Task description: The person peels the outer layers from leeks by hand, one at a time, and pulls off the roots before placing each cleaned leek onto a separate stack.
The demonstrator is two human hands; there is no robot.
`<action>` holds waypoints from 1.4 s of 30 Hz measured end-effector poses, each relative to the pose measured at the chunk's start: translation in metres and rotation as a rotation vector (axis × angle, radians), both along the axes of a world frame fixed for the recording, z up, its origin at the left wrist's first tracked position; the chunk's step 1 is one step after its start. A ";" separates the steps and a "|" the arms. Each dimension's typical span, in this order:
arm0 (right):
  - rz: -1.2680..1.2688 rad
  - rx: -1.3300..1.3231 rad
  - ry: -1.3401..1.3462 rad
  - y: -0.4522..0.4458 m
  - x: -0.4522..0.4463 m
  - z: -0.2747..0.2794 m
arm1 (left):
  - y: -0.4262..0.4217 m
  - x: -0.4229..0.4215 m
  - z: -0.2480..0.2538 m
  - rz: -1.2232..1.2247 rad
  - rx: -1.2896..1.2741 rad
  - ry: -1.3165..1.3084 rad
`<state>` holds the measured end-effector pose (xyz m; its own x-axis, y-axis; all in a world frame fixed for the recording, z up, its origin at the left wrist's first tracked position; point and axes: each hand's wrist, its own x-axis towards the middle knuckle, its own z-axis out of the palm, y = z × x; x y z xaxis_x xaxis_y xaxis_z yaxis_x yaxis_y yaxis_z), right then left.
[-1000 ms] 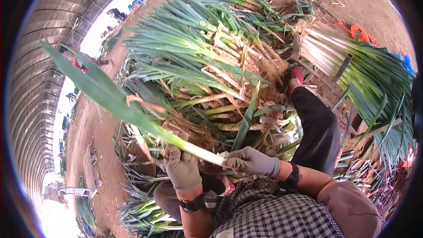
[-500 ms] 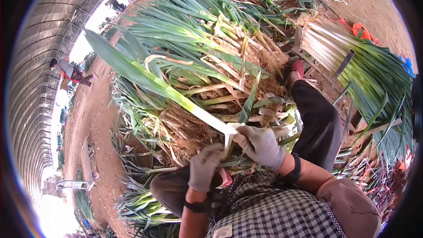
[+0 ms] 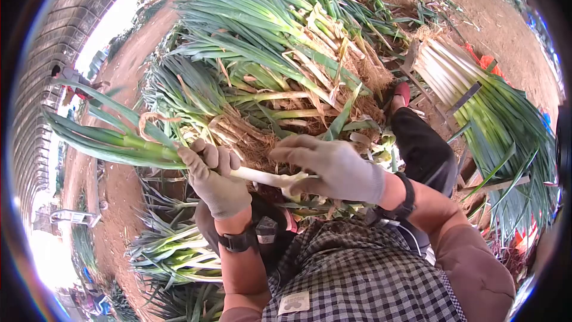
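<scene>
A single leek (image 3: 259, 176) lies across in front of me, its white stem toward the right and its green leaves fanned out to the left. My left hand (image 3: 214, 177), in a grey glove, is wrapped round the leek where white turns to green. At the root end, my gloved right hand (image 3: 336, 170) has its fingers stretched out and parted from the thumb. The thumb is close to the pale peeled skin there; whether it touches is unclear. Beyond both hands lies a big heap of untrimmed leeks (image 3: 250, 42) with dry skins and roots.
Cleaned leeks (image 3: 456, 77) lie stacked in a metal rack (image 3: 463, 98) on the right. More leeks (image 3: 179, 250) are on the ground at lower left. Another person (image 3: 77, 80) is far left, under the arched roof. My shoe (image 3: 401, 94) is beside the heap.
My left hand has moved up and left and closed round the leek's middle. The leek has swung lower and leftward. My right hand has loosened from the root end and opened.
</scene>
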<state>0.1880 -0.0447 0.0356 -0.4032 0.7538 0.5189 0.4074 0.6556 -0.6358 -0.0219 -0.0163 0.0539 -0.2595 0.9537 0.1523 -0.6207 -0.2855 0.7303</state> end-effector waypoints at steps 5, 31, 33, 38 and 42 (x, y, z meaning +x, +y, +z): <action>0.161 0.203 -0.421 -0.004 -0.015 0.004 | -0.007 -0.027 0.006 0.082 -0.011 -0.031; 0.666 -1.235 0.345 -0.032 -0.073 -0.020 | -0.010 -0.117 -0.067 -0.404 0.192 -0.538; 0.689 -1.124 0.413 -0.043 -0.058 -0.026 | -0.008 -0.132 -0.065 -0.301 0.139 -0.639; 0.629 -1.159 0.355 -0.065 -0.019 -0.011 | -0.007 -0.153 -0.080 -0.148 0.033 -0.515; 0.277 -0.941 -0.118 -0.081 0.048 0.016 | 0.001 -0.196 -0.111 0.113 -0.152 -0.558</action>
